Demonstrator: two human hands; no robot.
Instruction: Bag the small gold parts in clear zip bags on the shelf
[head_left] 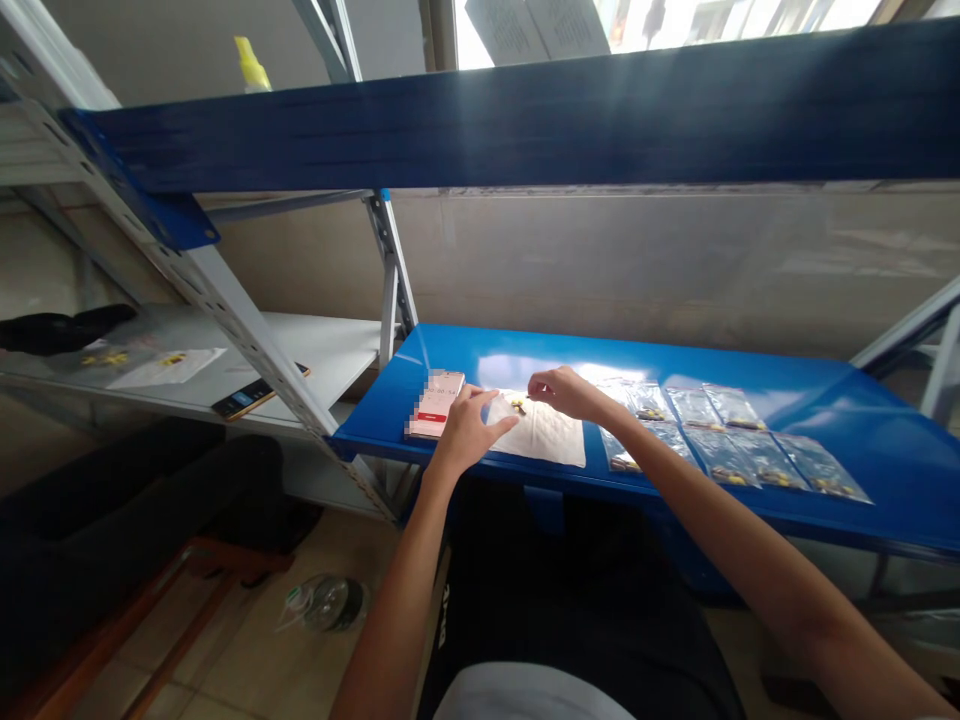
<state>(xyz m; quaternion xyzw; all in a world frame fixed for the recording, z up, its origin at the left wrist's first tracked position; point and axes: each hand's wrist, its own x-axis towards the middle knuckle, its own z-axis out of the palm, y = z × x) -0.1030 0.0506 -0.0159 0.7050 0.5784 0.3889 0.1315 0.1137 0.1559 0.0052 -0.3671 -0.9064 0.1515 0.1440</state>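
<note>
The left hand (471, 425) has its fingers parted, the thumb reaching over the cloth (551, 445) and the fingertips beside the phone (442, 397); no thing shows in its grasp. The fingers of the right hand (562, 390) are curled together above the cloth; whether they pinch anything, I cannot tell. Between the two sets of fingers, near the right fingertips, lie the yellow pieces (519, 406) on the cloth. To the right of the right fingers, partly behind that forearm, are clear bags (750, 458) with small yellow and dark bits inside. Beneath both hands is the blue shelf (457, 345). Well left of the left fingers, a second phone (251, 399) lies on a white shelf (330, 345).
</note>
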